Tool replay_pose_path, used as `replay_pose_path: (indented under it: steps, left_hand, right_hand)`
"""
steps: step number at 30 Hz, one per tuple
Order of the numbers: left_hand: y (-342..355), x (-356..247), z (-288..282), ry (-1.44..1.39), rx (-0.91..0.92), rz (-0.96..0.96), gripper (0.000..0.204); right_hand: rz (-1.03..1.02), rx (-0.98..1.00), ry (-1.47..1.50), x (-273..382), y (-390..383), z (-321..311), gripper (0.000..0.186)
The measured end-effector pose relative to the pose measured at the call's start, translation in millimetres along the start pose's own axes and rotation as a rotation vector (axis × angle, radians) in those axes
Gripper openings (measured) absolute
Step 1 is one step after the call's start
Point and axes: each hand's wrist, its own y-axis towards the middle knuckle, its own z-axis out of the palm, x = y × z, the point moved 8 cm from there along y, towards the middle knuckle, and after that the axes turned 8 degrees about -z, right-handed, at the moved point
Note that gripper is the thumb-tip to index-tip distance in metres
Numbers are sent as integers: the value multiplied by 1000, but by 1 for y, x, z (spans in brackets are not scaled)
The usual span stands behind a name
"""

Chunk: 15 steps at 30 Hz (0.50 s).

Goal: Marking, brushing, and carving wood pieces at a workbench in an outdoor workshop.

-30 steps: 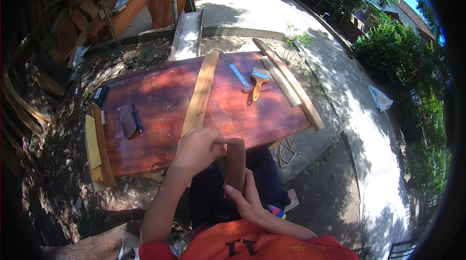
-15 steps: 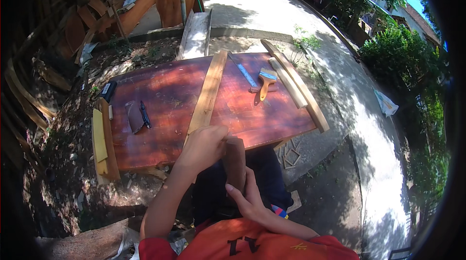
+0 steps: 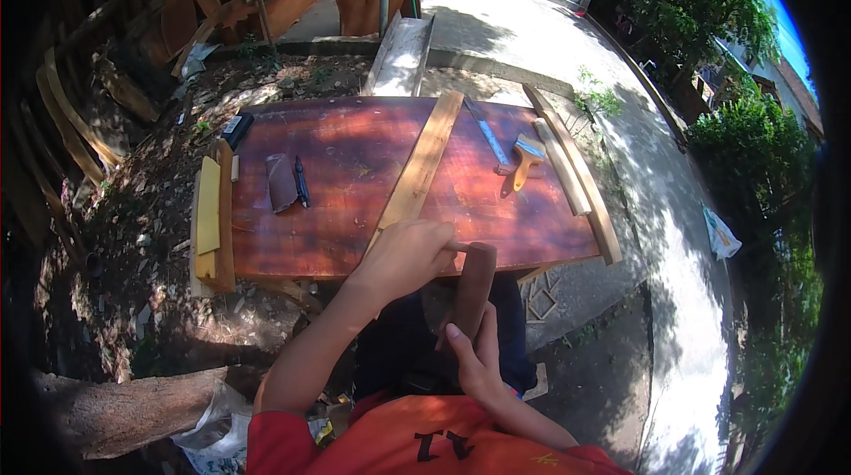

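Observation:
In front of me my right hand (image 3: 481, 367) grips the lower end of a brown strip of sandpaper (image 3: 476, 287), thumb on its face. My left hand (image 3: 409, 249) is closed at the table's near edge. From its fist a thin, pale piece reaches the top of the strip; I cannot tell whether it is a finger or a stick. Beyond the left hand a wooden plank (image 3: 425, 156) runs across the reddish-brown table (image 3: 337, 143). Another brown sandpaper piece (image 3: 282, 184) and a dark pen (image 3: 302, 182) lie on the left of the tabletop.
At the table's right are a yellow-handled paintbrush (image 3: 526, 160), a blue ruler (image 3: 494, 143) and two wooden strips (image 3: 576, 175). A black box (image 3: 237, 130) sits at the left corner, above yellow-faced wood pieces (image 3: 209, 209). A log (image 3: 133, 408) lies at lower left.
The view has shifted, so the table appears farther right. The sandpaper strip is now tilted, its top to the right, and the left fist has drawn apart from it, exposing the thin piece between.

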Motion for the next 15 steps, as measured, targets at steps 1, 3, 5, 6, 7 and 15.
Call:
replay_pose_path:
  steps: [1,3,5,6,7,15]
  left_hand:
    - [0,-1,1,0,3,6,18]
    - [-3,-2,1,-23,-2,7,17]
    - [-3,-4,-1,-46,-10,13,17]
    - [-4,-6,-1,-58,19,-6,15]
    - [-5,-5,0,-71,45,-29,15]
    - [-2,0,3,-13,-63,20,17]
  right_hand:
    - [2,2,1,2,0,1,47]
    - [-14,-49,-15,7,0,-2,40]
    - [-37,-66,-18,8,0,-5,41]
    - [-56,-82,-21,9,-1,-8,41]
    - [-51,-77,-23,8,0,-8,41]
    - [-14,-74,-16,13,5,-3,37]
